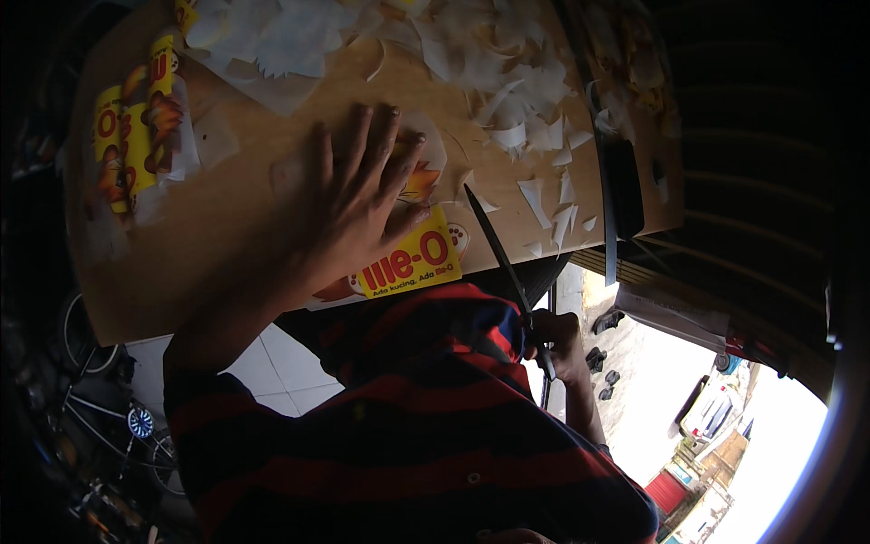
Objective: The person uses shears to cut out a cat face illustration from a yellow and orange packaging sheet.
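My left hand (362, 195) lies flat with fingers spread, pressing a yellow printed sticker sheet (412, 258) with red lettering and an orange cartoon animal onto the table. Part of the sheet is hidden under the palm and fingers. Past the table's near edge, my right hand (560, 344) is closed around the handles of a pair of dark scissors (497, 236). The blades look together and point up and away over the edge, just right of the sheet. Small white paper offcuts (535, 201) lie near the scissor tip.
Brown tabletop (236, 227); several yellow printed pieces (136, 150) at far left. White backing paper (272, 54) and scraps (521, 100) cover the far side. A long black object (623, 190) lies at right. Bicycle (136, 426) at lower left; shoes (595, 360) on the ground at right.
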Available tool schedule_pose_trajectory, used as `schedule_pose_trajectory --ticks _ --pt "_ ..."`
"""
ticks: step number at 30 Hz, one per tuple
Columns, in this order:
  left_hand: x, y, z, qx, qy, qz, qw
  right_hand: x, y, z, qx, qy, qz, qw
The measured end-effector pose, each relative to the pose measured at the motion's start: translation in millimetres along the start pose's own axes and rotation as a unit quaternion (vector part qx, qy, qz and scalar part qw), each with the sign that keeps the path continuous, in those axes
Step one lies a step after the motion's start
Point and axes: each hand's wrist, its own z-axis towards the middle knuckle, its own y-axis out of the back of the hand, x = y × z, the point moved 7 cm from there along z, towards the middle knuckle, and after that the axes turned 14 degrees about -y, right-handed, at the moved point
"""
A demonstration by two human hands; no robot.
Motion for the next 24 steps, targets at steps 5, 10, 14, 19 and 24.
schedule_pose_trajectory --ticks 5,10,14,19,24 --pt "25 -4 5 0.041 -0.076 -0.038 0.996 -6 -10 -2 0.024 -0.014 0.03 0.999" --pt "36 2 10 0.097 -0.119 -0.055 0.987 -15 -7 5 -0.026 -0.109 0.079 0.991" --pt "28 6 9 0.111 -0.134 -0.107 0.979 -11 9 5 -0.103 -0.14 -0.038 0.984" --pt "18 0 8 0.122 -0.154 -0.138 0.971 -12 1 -3 0.039 -0.088 0.103 0.99" --pt "18 0 7 0.062 -0.131 -0.153 0.978 6 -19 2 0.147 -0.084 0.141 0.975"
